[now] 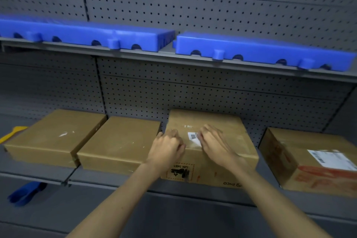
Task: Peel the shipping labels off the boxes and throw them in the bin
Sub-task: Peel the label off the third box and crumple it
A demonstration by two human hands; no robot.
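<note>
A: Where's the small white barcode label (193,137), and which way does it run?

B: It's on top of the taller brown cardboard box (210,141), the third from the left on the grey metal shelf (38,172). Its long axis runs from the back left toward the front right of the box top, with the barcode at its far end. Printing on the box's front face, "UN 3481" and "PICO", reads upside down.

A: And the hands?

B: The left hand (167,148) sits at the box's left front edge with its fingers curled; whether they pinch anything I cannot tell. The right hand (214,144) lies over the right part of the label, fingers fairly straight and spread on the box top, so it presses rather than grips.

A: How many boxes in all?

B: Four. Two flat brown cardboard boxes (56,137) lie side by side at the left, touching each other. Then the taller one. Well to the right is a brown cardboard box with red print (316,170), carrying a larger white shipping label (333,159) on its top. So two labels are visible.

A: Anything else?

B: Two blue plastic slabs (260,50) on the shelf above, against grey pegboard (212,9). A yellow object (11,133) shows behind the leftmost box, and a blue object (27,192) below the shelf at the left; both are blurred.
</note>
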